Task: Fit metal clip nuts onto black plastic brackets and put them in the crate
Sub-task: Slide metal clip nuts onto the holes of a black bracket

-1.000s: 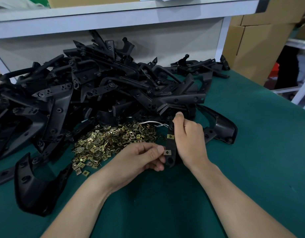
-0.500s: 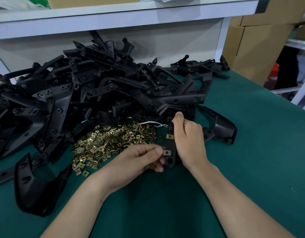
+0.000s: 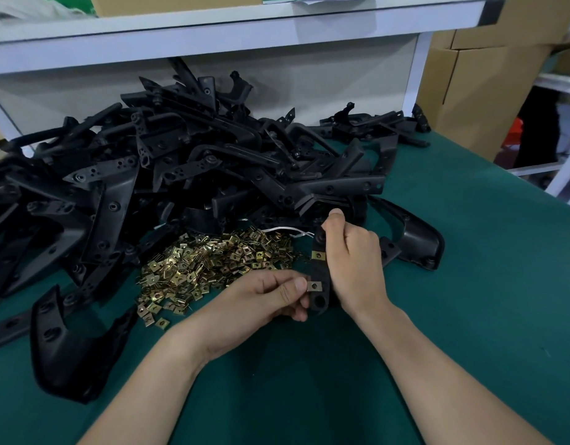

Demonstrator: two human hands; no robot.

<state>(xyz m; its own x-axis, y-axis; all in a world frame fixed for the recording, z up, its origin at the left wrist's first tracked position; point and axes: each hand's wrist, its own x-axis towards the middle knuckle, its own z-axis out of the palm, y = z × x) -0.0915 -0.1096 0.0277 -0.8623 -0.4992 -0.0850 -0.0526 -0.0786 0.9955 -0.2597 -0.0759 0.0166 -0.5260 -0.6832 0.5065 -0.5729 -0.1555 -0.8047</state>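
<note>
Dozens of black plastic brackets (image 3: 181, 175) lie heaped across the back of the green table (image 3: 469, 300). I can make out no clip on any of them, so I judge most of the job lies ahead. No crate appears in my view, so I cannot say how many finished pieces it holds. Just in front of the pile sits a loose heap of brass-coloured clip nuts (image 3: 213, 261), with plenty left. Nearer me, the right hand (image 3: 357, 261) is wrapped round the held bracket (image 3: 319, 271), standing it on the table just right of the heap. A fitted clip nut (image 3: 318, 255) already sits midway up its edge. The left hand (image 3: 264, 300) pinches a second clip nut (image 3: 314, 286) between thumb and forefinger against the bracket's lower end, seemingly part-way on. Once that one is seated, I reckon this piece is ready for the crate.
</note>
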